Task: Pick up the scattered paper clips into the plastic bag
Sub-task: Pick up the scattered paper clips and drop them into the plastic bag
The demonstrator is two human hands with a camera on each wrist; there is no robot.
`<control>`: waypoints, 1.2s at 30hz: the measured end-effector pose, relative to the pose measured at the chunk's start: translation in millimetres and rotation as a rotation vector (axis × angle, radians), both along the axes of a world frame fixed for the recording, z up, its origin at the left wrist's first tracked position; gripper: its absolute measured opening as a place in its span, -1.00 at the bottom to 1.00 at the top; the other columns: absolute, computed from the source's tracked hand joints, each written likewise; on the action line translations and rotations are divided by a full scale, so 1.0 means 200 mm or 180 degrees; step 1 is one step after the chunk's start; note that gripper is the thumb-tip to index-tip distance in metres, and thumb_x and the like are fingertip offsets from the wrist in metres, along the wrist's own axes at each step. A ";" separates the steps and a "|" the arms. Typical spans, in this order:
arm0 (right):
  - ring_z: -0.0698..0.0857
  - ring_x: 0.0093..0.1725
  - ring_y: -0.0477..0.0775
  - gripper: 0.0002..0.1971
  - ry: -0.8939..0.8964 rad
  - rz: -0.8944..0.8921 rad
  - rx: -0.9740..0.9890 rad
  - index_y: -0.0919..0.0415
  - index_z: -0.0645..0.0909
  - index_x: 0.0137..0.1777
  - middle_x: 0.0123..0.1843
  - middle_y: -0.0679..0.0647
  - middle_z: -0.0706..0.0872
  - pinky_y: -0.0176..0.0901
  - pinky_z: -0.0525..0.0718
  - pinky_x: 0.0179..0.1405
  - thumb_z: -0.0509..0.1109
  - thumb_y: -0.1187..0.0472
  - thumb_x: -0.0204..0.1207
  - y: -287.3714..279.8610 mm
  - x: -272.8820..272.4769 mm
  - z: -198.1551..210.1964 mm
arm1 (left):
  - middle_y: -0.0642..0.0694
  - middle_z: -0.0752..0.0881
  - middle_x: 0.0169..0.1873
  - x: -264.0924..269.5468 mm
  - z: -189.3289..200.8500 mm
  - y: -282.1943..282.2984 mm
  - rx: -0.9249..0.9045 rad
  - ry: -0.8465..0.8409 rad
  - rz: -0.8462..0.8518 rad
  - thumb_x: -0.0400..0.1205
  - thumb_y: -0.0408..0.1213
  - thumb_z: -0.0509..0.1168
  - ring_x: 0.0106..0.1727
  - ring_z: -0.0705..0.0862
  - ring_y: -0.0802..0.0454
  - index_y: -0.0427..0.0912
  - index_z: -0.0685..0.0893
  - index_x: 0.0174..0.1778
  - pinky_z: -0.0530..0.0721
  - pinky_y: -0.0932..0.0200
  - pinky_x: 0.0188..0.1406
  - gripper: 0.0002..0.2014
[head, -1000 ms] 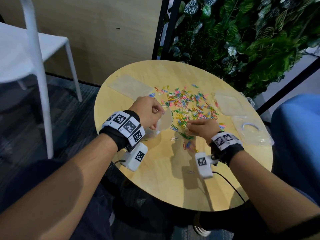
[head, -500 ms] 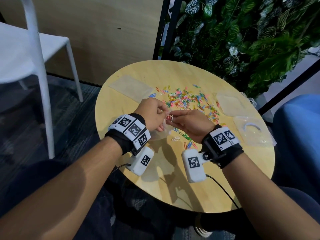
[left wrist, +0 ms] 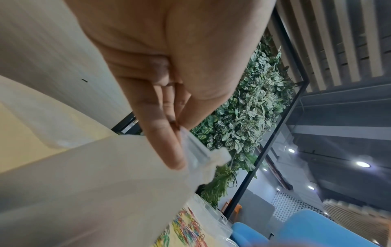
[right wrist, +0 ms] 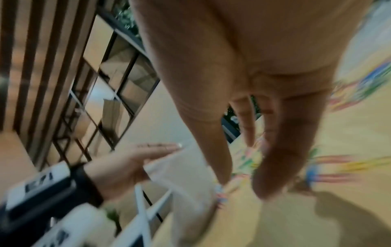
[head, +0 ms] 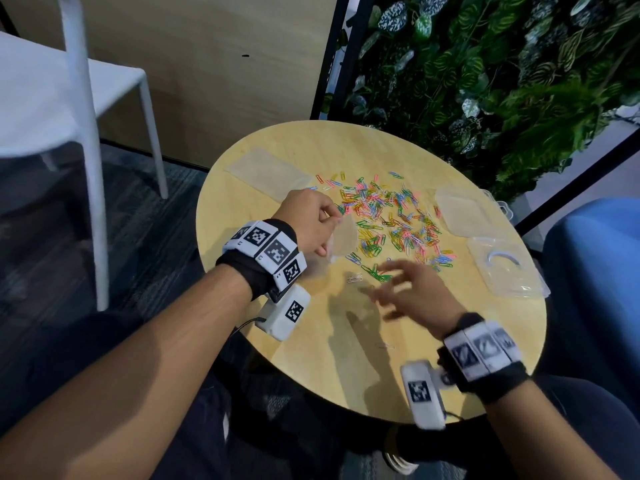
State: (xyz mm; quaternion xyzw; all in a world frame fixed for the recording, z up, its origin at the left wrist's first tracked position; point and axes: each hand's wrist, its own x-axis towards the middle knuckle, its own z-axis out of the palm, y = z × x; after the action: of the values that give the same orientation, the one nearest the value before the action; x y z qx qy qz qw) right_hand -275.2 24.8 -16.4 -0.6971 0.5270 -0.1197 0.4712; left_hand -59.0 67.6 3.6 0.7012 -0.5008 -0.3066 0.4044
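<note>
On the round counter [head: 242, 216] the colourful paper clips [head: 388, 216] remain mostly scattered, the left hand [head: 308, 223] pinches the plastic bag [head: 343, 237] open, and the right hand [head: 412, 292], half a second ago at the bag, now reaches back spread and empty.

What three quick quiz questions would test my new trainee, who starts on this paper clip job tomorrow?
1. True or false: the left hand pinches the plastic bag.
2. The right hand is: A) spread and empty, B) gripping the clear box.
3. Fill in: most paper clips lie on the ___.

Key: 1 true; 2 A; 3 table.
</note>
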 end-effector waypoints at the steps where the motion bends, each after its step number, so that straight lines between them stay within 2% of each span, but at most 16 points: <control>1: 0.76 -0.34 0.16 -0.34 0.0471 -0.0016 0.0118 0.18 0.52 0.36 -0.02 0.28 0.66 0.00 0.80 -0.41 0.69 0.22 0.27 0.04 -0.07 -0.04 | -0.29 0.80 -0.40 0.01 0.00 0.00 0.0008 -0.0050 0.0022 0.68 -0.29 0.33 -0.47 0.81 -0.18 -0.22 0.76 -0.11 0.80 0.14 -0.33 -0.86; 3: 0.79 -0.23 0.17 -0.05 0.1141 0.0029 0.0262 0.13 0.33 0.53 0.06 0.16 0.61 0.04 0.81 -0.26 0.74 0.11 0.16 0.12 -0.17 -0.10 | -0.27 0.80 -0.43 0.02 0.01 -0.02 0.0001 -0.0114 0.0063 0.68 -0.28 0.33 -0.50 0.80 -0.12 -0.19 0.76 -0.13 0.81 0.12 -0.32 -0.86; 4: 0.77 -0.07 0.18 0.05 0.1428 0.0127 0.0142 0.17 0.25 0.59 0.12 0.14 0.60 0.03 0.79 -0.09 0.74 0.03 0.14 0.15 -0.19 -0.13 | -0.27 0.80 -0.44 0.02 0.01 -0.02 0.0001 -0.0112 0.0076 0.68 -0.29 0.33 -0.51 0.80 -0.12 -0.18 0.77 -0.15 0.82 0.08 -0.31 -0.86; 6: 0.62 0.21 0.20 0.05 0.1870 0.0280 -0.0245 0.27 0.25 0.59 0.27 0.18 0.55 -0.03 0.63 0.18 0.69 -0.09 0.18 0.16 -0.17 -0.17 | -0.29 0.79 -0.44 0.02 0.01 -0.03 0.0015 -0.0061 0.0074 0.67 -0.30 0.34 -0.50 0.80 -0.14 -0.17 0.76 -0.16 0.84 -0.01 -0.31 -0.88; 7: 0.58 0.24 0.20 -0.01 0.1917 0.0254 -0.0381 0.29 0.31 0.55 0.30 0.20 0.53 -0.05 0.59 0.20 0.67 -0.11 0.20 0.14 -0.15 -0.19 | -0.30 0.79 -0.43 0.02 0.01 -0.03 0.0024 -0.0052 0.0067 0.67 -0.30 0.35 -0.50 0.80 -0.15 -0.17 0.75 -0.15 0.84 -0.03 -0.31 -0.88; 11: 0.66 0.10 0.20 -0.13 0.1717 -0.0096 -0.0528 0.18 0.46 0.44 0.23 0.23 0.62 -0.09 0.64 0.03 0.63 -0.20 0.18 -0.06 -0.04 -0.27 | -0.32 0.79 -0.34 0.01 0.01 -0.01 0.0031 -0.0103 0.0030 0.67 -0.30 0.35 -0.48 0.81 -0.16 -0.21 0.77 -0.08 0.82 0.06 -0.35 -0.89; 14: 0.65 0.21 0.19 -0.09 0.1638 -0.0151 -0.0653 0.12 0.40 0.54 0.34 0.20 0.59 -0.13 0.62 0.11 0.60 -0.23 0.22 -0.20 0.07 -0.27 | -0.30 0.79 -0.34 0.04 0.00 0.01 0.0041 -0.0094 0.0052 0.67 -0.31 0.35 -0.49 0.80 -0.12 -0.20 0.78 -0.04 0.76 0.22 -0.45 -0.89; 16: 0.62 0.27 0.21 -0.05 0.1792 -0.0031 -0.0775 0.06 0.33 0.60 0.40 0.21 0.55 -0.10 0.60 0.21 0.57 -0.28 0.24 -0.28 0.14 -0.26 | -0.34 0.78 -0.31 0.06 0.00 0.00 0.0021 -0.0063 0.0072 0.67 -0.31 0.35 -0.53 0.79 -0.06 -0.19 0.79 -0.05 0.69 0.30 -0.54 -0.90; 19: 0.54 0.37 0.29 -0.10 0.2046 0.0241 -0.0871 0.01 0.26 0.64 0.51 0.26 0.33 -0.01 0.52 0.36 0.50 -0.27 0.34 -0.33 0.20 -0.25 | -0.37 0.78 -0.26 0.06 -0.01 0.00 0.0003 -0.0052 0.0035 0.67 -0.32 0.36 -0.55 0.78 -0.05 -0.14 0.77 -0.10 0.71 0.28 -0.54 -0.91; 21: 0.56 0.32 0.26 -0.25 0.2070 0.0398 -0.1017 0.02 0.36 0.59 0.49 0.26 0.30 -0.03 0.52 0.35 0.47 -0.19 0.44 -0.33 0.24 -0.24 | -0.36 0.78 -0.27 0.06 -0.01 -0.01 0.0008 -0.0105 -0.0009 0.67 -0.31 0.35 -0.53 0.79 -0.07 -0.12 0.76 -0.12 0.74 0.25 -0.51 -0.90; 25: 0.65 0.14 0.20 -0.73 0.2004 0.0638 -0.1603 0.14 0.73 0.23 0.24 0.21 0.65 -0.18 0.56 0.10 0.37 0.20 0.57 -0.32 0.28 -0.25 | -0.29 0.80 -0.33 0.05 -0.02 -0.02 0.0052 -0.0178 -0.0058 0.68 -0.30 0.34 -0.53 0.79 -0.08 -0.10 0.74 -0.12 0.69 0.34 -0.53 -0.90; 27: 0.73 0.05 0.16 -0.75 0.2095 0.0689 -0.1594 0.18 0.79 0.11 0.07 0.15 0.80 -0.20 0.66 0.13 0.30 0.31 0.57 -0.32 0.28 -0.24 | -0.27 0.79 -0.35 0.04 -0.02 -0.03 0.0071 -0.0182 -0.0062 0.67 -0.29 0.34 -0.55 0.78 -0.04 -0.10 0.75 -0.11 0.66 0.35 -0.55 -0.91; 31: 0.78 0.00 0.09 -0.80 0.2142 0.0561 -0.1507 0.18 0.83 0.01 -0.07 0.06 0.85 -0.12 0.68 0.26 0.35 0.27 0.59 -0.34 0.20 -0.21 | -0.27 0.79 -0.37 0.01 -0.04 -0.03 0.0105 -0.0151 -0.0067 0.67 -0.26 0.35 -0.56 0.78 -0.07 -0.07 0.73 -0.17 0.61 0.37 -0.55 -0.89; 32: 0.80 -0.05 0.07 -0.83 0.1991 0.0394 -0.1386 0.20 0.84 -0.04 -0.12 0.06 0.86 -0.12 0.71 0.20 0.40 0.25 0.56 -0.36 0.17 -0.21 | -0.28 0.80 -0.37 0.01 -0.04 -0.04 0.0111 -0.0154 -0.0075 0.67 -0.26 0.36 -0.55 0.78 -0.08 -0.07 0.73 -0.18 0.60 0.39 -0.56 -0.89; 34: 0.83 -0.17 0.07 -0.90 0.1337 -0.0146 -0.0895 0.25 0.84 -0.16 -0.22 0.10 0.86 -0.13 0.79 -0.01 0.51 0.24 0.48 -0.41 0.06 -0.21 | -0.31 0.79 -0.36 -0.01 -0.04 -0.04 0.0125 -0.0141 -0.0111 0.67 -0.26 0.35 -0.53 0.79 -0.10 -0.10 0.73 -0.15 0.61 0.38 -0.56 -0.90; 36: 0.83 -0.22 0.05 -0.90 0.0420 -0.0765 -0.0011 0.33 0.82 -0.16 -0.15 0.19 0.85 -0.16 0.80 -0.04 0.55 0.27 0.44 -0.43 -0.03 -0.20 | -0.32 0.79 -0.34 -0.02 -0.05 -0.06 0.0150 -0.0138 -0.0162 0.68 -0.25 0.34 -0.52 0.79 -0.10 -0.11 0.72 -0.13 0.65 0.34 -0.54 -0.91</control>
State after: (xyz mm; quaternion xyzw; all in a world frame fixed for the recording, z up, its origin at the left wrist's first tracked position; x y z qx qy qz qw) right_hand -281.1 -62.0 -56.2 -0.6361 0.6363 -0.1301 0.4165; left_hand -63.8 56.5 -5.4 0.7040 -0.5198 -0.3133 0.3689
